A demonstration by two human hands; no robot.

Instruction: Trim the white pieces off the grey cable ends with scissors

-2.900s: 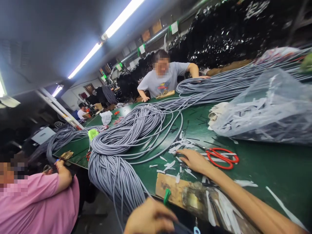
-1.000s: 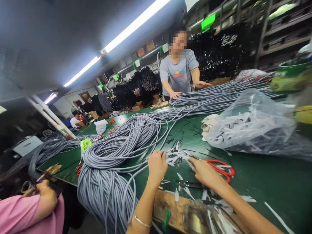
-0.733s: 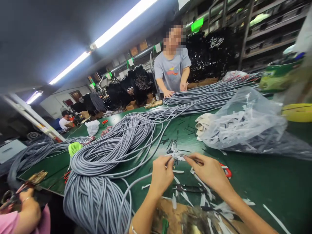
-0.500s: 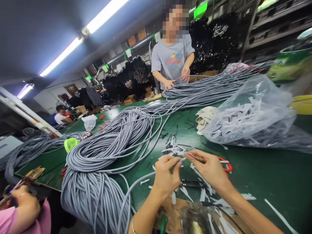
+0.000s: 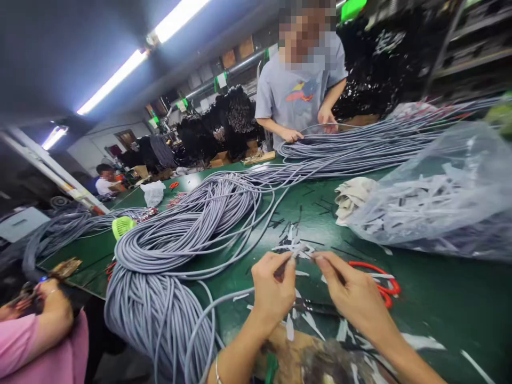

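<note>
- I have my left hand up from below with its fingers curled, and one bangle is on its wrist.
- Its thumb and first finger pinch one gray cable, which comes in from that hand's left side. The cable's tip is hard for me to see.
- My right hand leans in from the other side, with bent fingers. Its tips point at the left hand's tips, with a little gap between. I can't tell if it holds anything.
- One big pile of gray cables lies left of my left hand and hangs over the edge of the green table. There are too many loops to count.
- White strips, too many to count, lie just past my fingertips, and more lie below my hands.
- One pair of red scissors sits just beside my right hand, partly behind it.
- One black tool lies between my two wrists.
- One big clear bag full of strips and one pale cloth are beyond my right hand.
- One lime green basket is far left of my hands.
- I count three other people: one in a gray shirt past my hands, one in a pink shirt to their left, and one far behind.
</note>
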